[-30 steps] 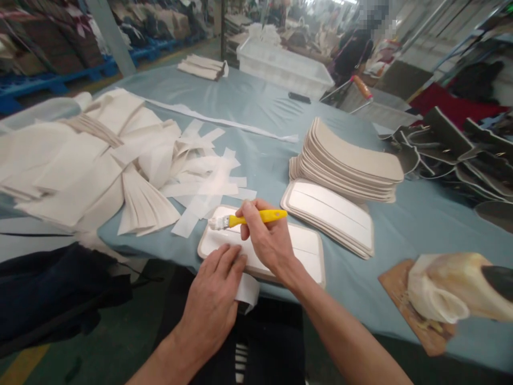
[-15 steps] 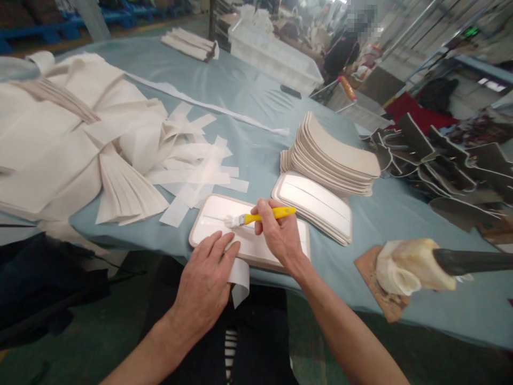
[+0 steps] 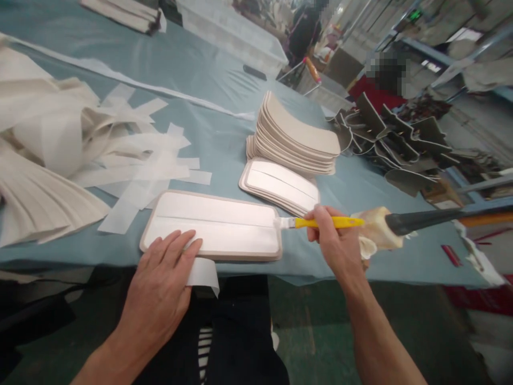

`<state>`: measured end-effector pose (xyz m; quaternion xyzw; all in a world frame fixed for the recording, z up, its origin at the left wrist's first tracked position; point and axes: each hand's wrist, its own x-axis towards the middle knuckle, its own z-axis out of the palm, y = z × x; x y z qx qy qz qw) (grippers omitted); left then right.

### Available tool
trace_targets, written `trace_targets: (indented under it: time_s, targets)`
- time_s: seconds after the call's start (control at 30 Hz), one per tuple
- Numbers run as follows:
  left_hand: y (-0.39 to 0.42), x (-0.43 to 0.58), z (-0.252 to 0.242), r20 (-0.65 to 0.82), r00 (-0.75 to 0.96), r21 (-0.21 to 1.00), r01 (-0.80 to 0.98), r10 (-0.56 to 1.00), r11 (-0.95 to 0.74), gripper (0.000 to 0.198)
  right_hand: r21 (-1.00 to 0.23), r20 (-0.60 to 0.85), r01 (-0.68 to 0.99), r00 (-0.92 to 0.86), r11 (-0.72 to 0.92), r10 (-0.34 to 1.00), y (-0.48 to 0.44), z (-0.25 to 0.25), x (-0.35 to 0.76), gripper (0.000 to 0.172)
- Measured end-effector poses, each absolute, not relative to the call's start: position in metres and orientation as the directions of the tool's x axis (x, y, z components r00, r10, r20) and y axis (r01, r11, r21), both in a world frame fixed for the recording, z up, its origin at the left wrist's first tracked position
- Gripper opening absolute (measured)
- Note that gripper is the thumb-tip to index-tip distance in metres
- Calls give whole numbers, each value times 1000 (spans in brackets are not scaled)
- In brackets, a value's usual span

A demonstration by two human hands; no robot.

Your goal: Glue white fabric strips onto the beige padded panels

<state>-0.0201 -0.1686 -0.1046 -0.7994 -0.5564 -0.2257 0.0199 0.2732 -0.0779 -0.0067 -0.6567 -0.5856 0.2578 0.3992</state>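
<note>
A rounded white panel with a beige rim [image 3: 224, 227] lies at the table's front edge. My left hand [image 3: 162, 289] rests on its lower left part, fingertips on the white surface. A white strip [image 3: 204, 274] hangs over the edge beside my left thumb; whether the hand grips it is hidden. My right hand [image 3: 339, 243] holds a yellow brush [image 3: 328, 221], its bristles at the panel's right end. Behind my right hand is a glue-crusted container [image 3: 374, 227] with a black handle [image 3: 420, 219] in it. A short stack of white-faced panels [image 3: 280, 184] lies behind the panel.
A taller stack of curved beige pieces [image 3: 296, 136] stands farther back. White strips [image 3: 140, 174] and beige fabric [image 3: 44, 182] cover the left side. Dark pieces [image 3: 393, 139] lie at the right. A white bin [image 3: 236, 37] and a person [image 3: 304, 32] are at the back.
The brush in my right hand has moved from the panel's left part to its right end. My left hand stays on the panel. The view has shifted right and closer.
</note>
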Motion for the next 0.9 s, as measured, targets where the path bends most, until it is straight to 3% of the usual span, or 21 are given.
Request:
trace_targets:
  time_s: [0.17, 0.3, 0.43, 0.77, 0.9]
  targets:
    - [-167, -22, -104, 380, 262, 267, 887, 887, -376, 57, -887, 198, 460, 301, 39, 933, -95, 3, 291, 47]
    - [-171, -20, -98, 388, 265, 289, 874, 882, -390, 58, -911, 285, 379, 289, 164, 914, -99, -3, 273, 45]
    - [-180, -10, -88, 399, 247, 321, 865, 883, -387, 57, -944, 264, 269, 264, 192, 928, -101, -15, 248, 44]
    - [-192, -1, -73, 391, 191, 462, 805, 900, -371, 62, -966, 233, 134, 91, 220, 968, -107, -22, 210, 40]
    - [-189, -3, -60, 422, 170, 474, 796, 890, -377, 50, -961, 198, 170, -117, 216, 973, -118, -29, 194, 31]
